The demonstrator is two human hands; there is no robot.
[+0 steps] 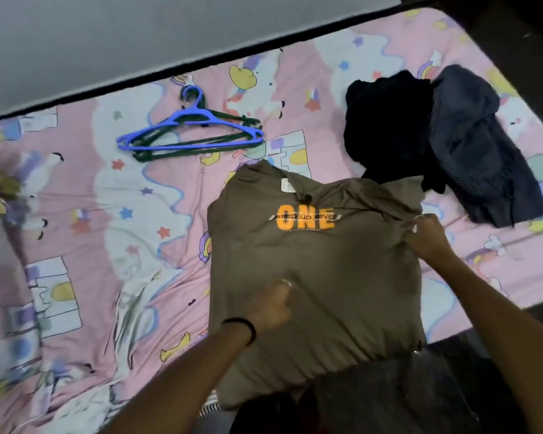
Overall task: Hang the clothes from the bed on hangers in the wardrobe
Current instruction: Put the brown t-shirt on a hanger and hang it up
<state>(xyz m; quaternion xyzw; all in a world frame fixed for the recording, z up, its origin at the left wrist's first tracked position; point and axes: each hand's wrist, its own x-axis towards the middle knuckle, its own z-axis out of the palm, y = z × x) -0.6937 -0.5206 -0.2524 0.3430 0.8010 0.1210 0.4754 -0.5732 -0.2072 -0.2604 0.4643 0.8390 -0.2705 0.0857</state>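
Both forearms are bare, with no sleeves showing. The left hand has a thin black band around its wrist; the right hand wears a pale ring (blurred, metal perhaps).
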